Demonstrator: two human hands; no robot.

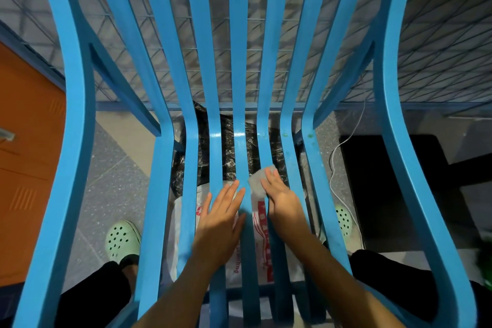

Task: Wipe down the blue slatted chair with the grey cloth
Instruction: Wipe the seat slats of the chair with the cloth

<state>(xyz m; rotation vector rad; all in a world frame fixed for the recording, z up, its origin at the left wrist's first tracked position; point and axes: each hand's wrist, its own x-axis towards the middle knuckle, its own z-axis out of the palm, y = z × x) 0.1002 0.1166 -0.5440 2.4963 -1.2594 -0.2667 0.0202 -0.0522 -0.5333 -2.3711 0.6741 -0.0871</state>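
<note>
The blue slatted chair (157, 168) fills the view, its slats running from the backrest at the top down to the seat near me. My right hand (281, 196) presses the small grey cloth (259, 180) onto a seat slat right of the middle, fingers over the cloth's near edge. My left hand (222, 214) lies flat on the middle seat slats with fingers spread and holds nothing. Small green specks (310, 136) sit on the right slats near the seat's bend.
Under the seat lie a black plastic bag (229, 146) and a white bag with red print (262, 226). My feet in pale green clogs (122, 241) stand either side. A white cable (336, 162) runs on the floor at right, beside a black block (372, 168). An orange panel (26, 141) stands left.
</note>
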